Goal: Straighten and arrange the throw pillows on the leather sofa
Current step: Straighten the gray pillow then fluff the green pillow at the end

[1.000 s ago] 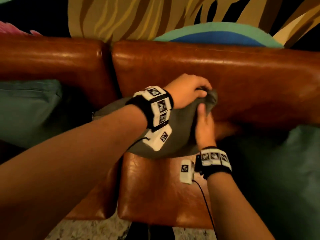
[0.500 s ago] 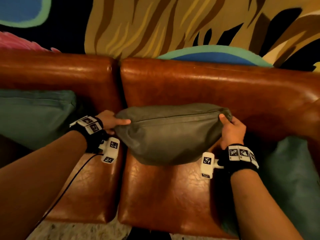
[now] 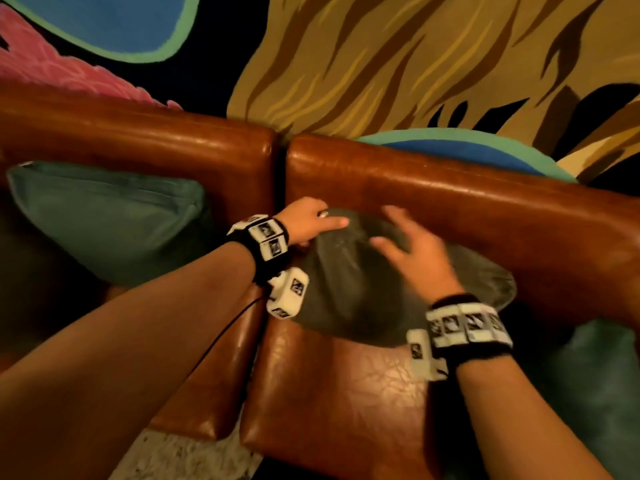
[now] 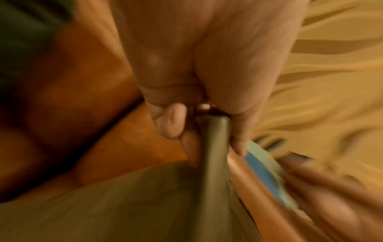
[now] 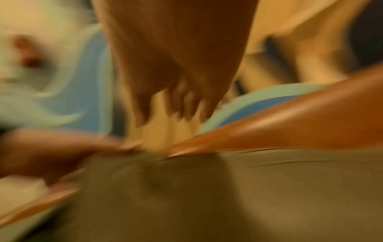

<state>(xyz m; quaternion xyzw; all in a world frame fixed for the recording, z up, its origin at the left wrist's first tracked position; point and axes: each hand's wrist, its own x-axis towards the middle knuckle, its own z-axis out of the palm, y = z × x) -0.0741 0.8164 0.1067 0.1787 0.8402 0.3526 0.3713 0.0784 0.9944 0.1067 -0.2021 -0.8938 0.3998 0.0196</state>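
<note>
Head view: left hand (image 3: 306,221) pinching top corner of grey pillow (image 3: 356,292), propped against sofa (image 3: 450,202) backrest; right hand (image 3: 414,252) fingers spread, flat over it. Three pillows counted: grey plus two teal (image 3: 110,216) (image 3: 595,382).

Left wrist: fingers (image 4: 238,140) clamped on seam.

Right wrist: blurred, fingers straight. Risk: slumps forward if released, soft filling.

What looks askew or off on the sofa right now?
The grey pillow is slumped and dented against the backrest, not upright: the left hand pinches its top corner while the right hand spreads open over its face. The teal pillow to the left leans back tilted. Nothing looks damaged.
</note>
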